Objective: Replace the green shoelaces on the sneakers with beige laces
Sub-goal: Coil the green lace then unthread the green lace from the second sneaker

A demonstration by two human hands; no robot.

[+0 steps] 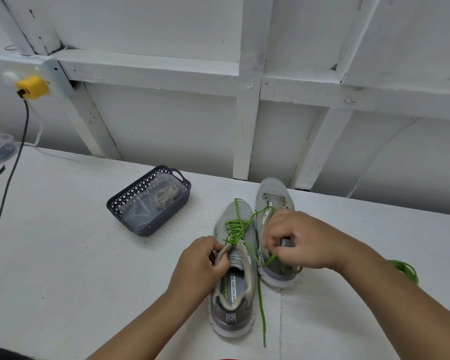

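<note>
Between right fingers [272, 241], green lace [235, 229] off left sneaker [234, 276].

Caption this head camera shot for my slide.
Left hand steadies the left sneaker while right hand pulls its green lace loose.

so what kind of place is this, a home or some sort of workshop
Probably a workshop or makeshift work bench rather than a living room: a rough white-painted table against a bare white timber-framed wall, and a yellow plug adapter with a dark cable trailing over the surface.

Bare forearms; left hand [196, 266], right hand [300, 241] ungloved
</note>
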